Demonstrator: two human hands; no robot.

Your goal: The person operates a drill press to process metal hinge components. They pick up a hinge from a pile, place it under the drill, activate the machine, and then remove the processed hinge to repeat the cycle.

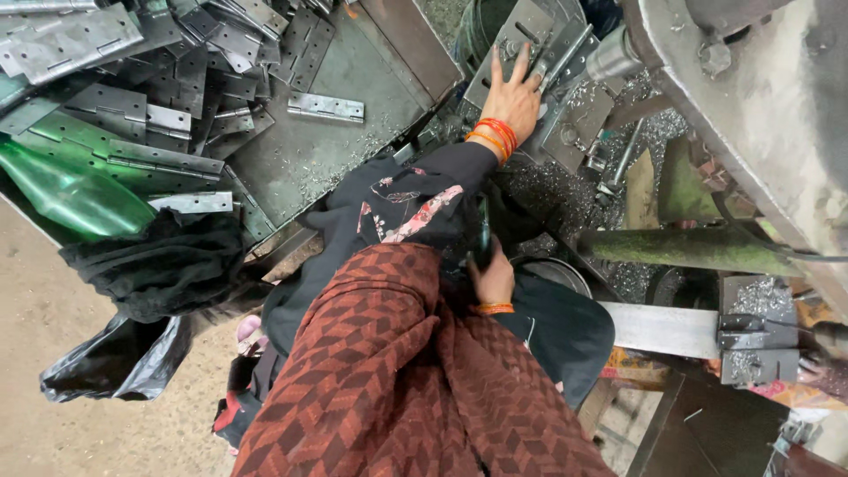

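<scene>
The left hand (514, 93) is stretched out flat, fingers spread, pressing on a metal hinge plate (521, 40) that lies on the machine's work surface (579, 119), with orange bangles (495, 134) at the wrist. Its grip is apart, palm down on the plate, not closed round it. The right hand (492, 278) sits lower, close to the body, fingers curled around a dark handle (482, 234); the grip is clamped on it. Metal shavings (565, 199) litter the area beside the plate. Off to the left, a tray (353, 150) carries a heap of hinges (168, 79), with a green bottle (71, 190) and a black cloth (159, 261) just beside it.
</scene>
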